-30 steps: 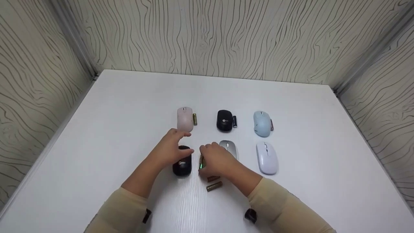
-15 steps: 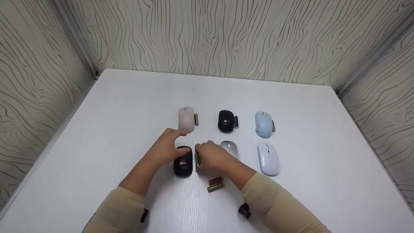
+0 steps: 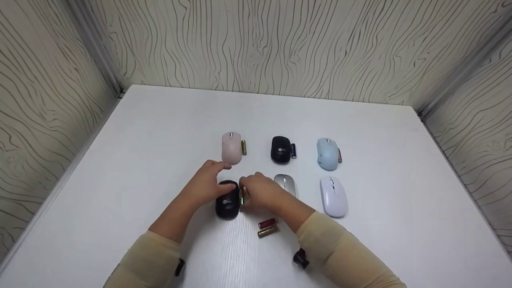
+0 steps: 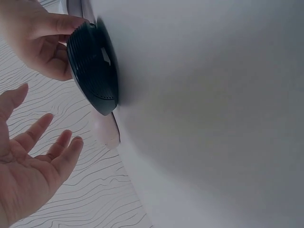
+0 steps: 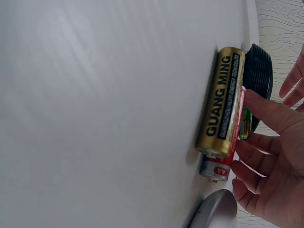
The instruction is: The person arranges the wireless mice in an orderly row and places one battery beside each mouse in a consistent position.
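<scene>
My right hand [image 3: 262,193] pinches a green and gold battery [image 5: 245,124] between thumb and fingers. It stands along the right side of the near black computer mouse [image 3: 228,208]; contact between battery and mouse is hard to tell. Over the upper left of that mouse is my left hand [image 3: 201,185]. Its fingers [image 4: 66,159] are spread and hold nothing in the left wrist view. Below my right hand, a red battery [image 3: 267,223] and a gold battery [image 3: 267,232] lie side by side on the table. The right hand partly covers a grey mouse [image 3: 285,184].
Farther back are a pink mouse [image 3: 231,149], another black mouse [image 3: 281,150] and a light blue mouse [image 3: 328,155], each with a battery at its right side. A white mouse [image 3: 333,198] lies to the right. Patterned walls enclose the white table [image 3: 168,120].
My right hand has moved left, bringing the green battery to the near black mouse's right side. The red and gold batteries have come into fuller view. My left hand has barely moved.
</scene>
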A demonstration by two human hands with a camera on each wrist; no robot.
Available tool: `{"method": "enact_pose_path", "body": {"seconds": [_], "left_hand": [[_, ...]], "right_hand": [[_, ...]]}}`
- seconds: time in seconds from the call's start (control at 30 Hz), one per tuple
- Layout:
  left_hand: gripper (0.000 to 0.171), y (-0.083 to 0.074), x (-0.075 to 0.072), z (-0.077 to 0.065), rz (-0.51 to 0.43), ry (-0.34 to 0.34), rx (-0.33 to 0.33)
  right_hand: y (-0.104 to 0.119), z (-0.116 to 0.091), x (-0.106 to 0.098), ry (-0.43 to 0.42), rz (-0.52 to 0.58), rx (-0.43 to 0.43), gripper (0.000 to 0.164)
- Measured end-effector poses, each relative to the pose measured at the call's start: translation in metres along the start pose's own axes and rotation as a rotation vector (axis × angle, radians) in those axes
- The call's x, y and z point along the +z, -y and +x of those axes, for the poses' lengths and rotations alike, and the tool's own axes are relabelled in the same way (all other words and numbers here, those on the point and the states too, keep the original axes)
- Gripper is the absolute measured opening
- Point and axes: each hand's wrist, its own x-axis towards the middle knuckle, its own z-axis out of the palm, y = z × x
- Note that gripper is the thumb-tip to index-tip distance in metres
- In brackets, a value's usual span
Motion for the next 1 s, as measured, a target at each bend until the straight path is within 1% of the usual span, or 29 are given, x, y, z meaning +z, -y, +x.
{"method": "enact_pose_path", "body": {"seconds": [0.2,0.33,0.57,0.67,0.77,0.83,0.93,1.0], "left_hand": [[0.050,0.001,0.002,0.001,-0.001,0.001,0.007],[0.050,0.002,0.003,0.002,0.007,-0.004,0.019],[0.050,0.000,0.002,0.002,0.012,-0.002,0.027],[0.051,0.000,0.002,0.002,0.019,0.000,0.016],[0.052,0.000,0.002,0.002,0.027,0.007,0.000],[0.052,0.000,0.002,0.001,0.026,0.009,-0.004],[0.052,0.000,0.003,0.001,0.023,0.014,-0.006],[0.052,-0.001,0.003,0.001,0.024,0.017,-0.008]], "right_hand": [[-0.001,-0.001,0.001,-0.006,0.001,-0.010,0.040],[-0.003,-0.002,0.001,0.001,0.002,-0.009,0.047],[-0.007,-0.005,-0.008,0.018,0.015,0.004,0.058],[-0.010,-0.011,-0.013,0.027,0.039,0.011,0.054],[-0.013,-0.019,-0.018,0.041,0.057,0.016,0.046],[-0.015,-0.025,-0.021,0.053,0.047,0.010,0.040],[-0.018,-0.034,-0.022,0.076,0.003,-0.031,0.031],[-0.019,-0.040,-0.021,0.085,-0.049,-0.094,0.025]]}}
